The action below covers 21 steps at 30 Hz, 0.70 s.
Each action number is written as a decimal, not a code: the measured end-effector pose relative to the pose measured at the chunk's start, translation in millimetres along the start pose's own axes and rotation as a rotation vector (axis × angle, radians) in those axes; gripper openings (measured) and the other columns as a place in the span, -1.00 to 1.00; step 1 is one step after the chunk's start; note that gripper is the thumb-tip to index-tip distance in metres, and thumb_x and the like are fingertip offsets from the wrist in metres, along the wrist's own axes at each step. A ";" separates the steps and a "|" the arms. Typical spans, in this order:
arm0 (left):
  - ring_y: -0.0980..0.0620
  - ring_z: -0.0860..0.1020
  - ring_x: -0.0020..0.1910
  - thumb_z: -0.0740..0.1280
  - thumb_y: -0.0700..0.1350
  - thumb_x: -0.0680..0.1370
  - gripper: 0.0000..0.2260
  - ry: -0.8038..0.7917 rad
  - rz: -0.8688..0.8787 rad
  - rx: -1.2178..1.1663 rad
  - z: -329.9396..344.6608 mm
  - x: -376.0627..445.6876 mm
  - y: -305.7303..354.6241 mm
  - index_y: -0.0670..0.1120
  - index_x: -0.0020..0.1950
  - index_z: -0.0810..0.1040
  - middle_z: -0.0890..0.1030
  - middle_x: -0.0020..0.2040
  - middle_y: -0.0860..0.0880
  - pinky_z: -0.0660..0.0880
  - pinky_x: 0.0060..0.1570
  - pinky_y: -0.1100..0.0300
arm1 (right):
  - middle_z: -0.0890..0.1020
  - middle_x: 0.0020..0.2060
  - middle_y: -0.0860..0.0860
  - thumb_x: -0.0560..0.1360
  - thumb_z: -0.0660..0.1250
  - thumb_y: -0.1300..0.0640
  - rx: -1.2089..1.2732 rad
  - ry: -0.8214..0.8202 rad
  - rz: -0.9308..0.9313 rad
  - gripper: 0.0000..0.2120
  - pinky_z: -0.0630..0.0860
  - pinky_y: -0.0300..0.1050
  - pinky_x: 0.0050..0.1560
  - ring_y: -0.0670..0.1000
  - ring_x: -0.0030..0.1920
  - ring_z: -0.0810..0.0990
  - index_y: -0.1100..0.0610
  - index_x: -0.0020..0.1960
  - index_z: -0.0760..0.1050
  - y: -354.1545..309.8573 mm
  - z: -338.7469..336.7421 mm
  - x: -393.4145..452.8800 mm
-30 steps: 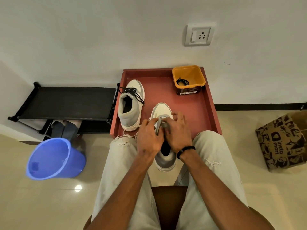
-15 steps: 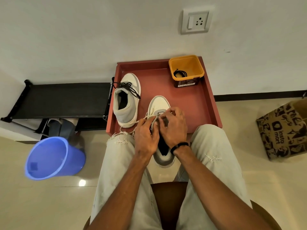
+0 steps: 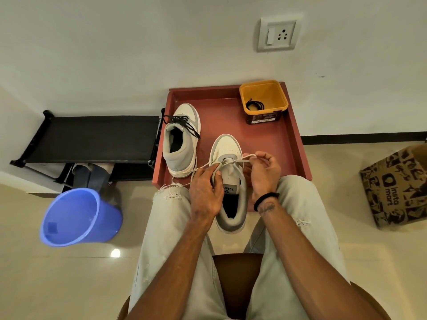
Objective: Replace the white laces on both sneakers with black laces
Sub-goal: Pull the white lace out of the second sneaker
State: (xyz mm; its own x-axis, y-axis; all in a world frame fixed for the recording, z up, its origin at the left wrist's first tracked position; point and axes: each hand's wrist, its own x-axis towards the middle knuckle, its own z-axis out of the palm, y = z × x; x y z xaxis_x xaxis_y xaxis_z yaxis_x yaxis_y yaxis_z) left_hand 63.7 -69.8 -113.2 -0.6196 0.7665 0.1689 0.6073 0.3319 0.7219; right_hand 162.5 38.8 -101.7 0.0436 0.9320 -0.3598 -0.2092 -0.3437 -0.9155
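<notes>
- Against a white wall, a red tray (image 3: 293,135) carries both sneakers.
- Far sneaker (image 3: 181,139), by the tray's left edge, already wears black lace.
- Near sneaker (image 3: 228,181) overhangs the front edge; unlacing seems nearly done.
- Left hand (image 3: 204,192) and right hand (image 3: 263,174) each pinch the white lace (image 3: 242,158).
- Next: pull it free, then fetch the black lace (image 3: 254,105) from the tub (image 3: 275,112) in the far right corner.

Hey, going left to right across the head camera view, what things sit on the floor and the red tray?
Blue bucket → sneaker with black laces → sneaker with the white lace → yellow tub → printed cardboard box.
</notes>
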 end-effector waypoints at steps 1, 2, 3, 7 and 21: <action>0.01 0.55 0.13 0.25 -0.05 0.71 -0.71 0.002 0.005 -0.002 0.5 -0.1 -0.7 -0.06 0.39 0.59 0.65 0.15 -0.05 0.53 0.17 0.06 | 0.74 -0.05 0.12 0.50 0.40 0.34 -0.093 -0.039 -0.088 -0.76 0.66 -0.02 0.00 0.02 -0.05 0.73 0.12 0.11 0.54 -2.9 -2.4 -1.0; 0.01 0.55 0.15 0.25 -0.05 0.71 -0.71 0.004 0.014 -0.005 1.1 -0.4 -1.2 -0.06 0.39 0.59 0.64 0.17 -0.04 0.53 0.19 0.07 | 0.74 -0.05 0.04 0.48 0.39 0.35 -0.190 -0.085 -0.183 -0.71 0.64 -0.13 0.02 -0.04 -0.02 0.72 0.10 0.15 0.54 -6.4 -4.4 -3.2; 0.02 0.55 0.18 0.24 -0.05 0.71 -0.70 0.004 0.022 -0.008 2.0 -0.7 -2.2 -0.05 0.40 0.58 0.64 0.19 -0.04 0.52 0.21 0.10 | 0.72 -0.04 -0.02 0.47 0.39 0.33 -0.271 -0.134 -0.267 -0.67 0.61 -0.23 0.01 -0.09 -0.01 0.69 0.08 0.19 0.54 -10.8 -5.6 -6.4; 0.06 0.53 0.23 0.22 -0.05 0.72 -0.70 0.010 0.052 -0.002 3.6 -1.8 -5.9 -0.07 0.41 0.57 0.63 0.24 -0.03 0.49 0.26 0.15 | 0.64 0.11 -0.15 0.51 0.42 0.10 -0.611 -0.335 -0.533 -0.67 0.57 -0.23 0.07 -0.11 0.10 0.58 -0.05 0.26 0.56 -9.0 -8.2 -13.1; 0.13 0.48 0.26 0.16 0.00 0.73 -0.67 -0.017 0.041 0.027 4.8 -5.6 -8.1 -0.04 0.45 0.52 0.59 0.29 -0.02 0.29 0.21 0.51 | 0.52 0.06 -0.03 0.56 0.35 0.18 -0.861 -0.338 -0.716 -0.92 0.53 0.00 0.13 0.01 0.11 0.47 0.08 0.02 0.60 16.8 -0.3 -17.2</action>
State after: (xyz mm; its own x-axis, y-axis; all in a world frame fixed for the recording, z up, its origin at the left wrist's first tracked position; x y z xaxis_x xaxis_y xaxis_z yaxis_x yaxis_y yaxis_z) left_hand 64.7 -74.2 -123.2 -0.5857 0.7888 0.1864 0.6455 0.3149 0.6959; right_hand 158.5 16.9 -110.9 -0.4063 0.8829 0.2355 0.4943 0.4291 -0.7560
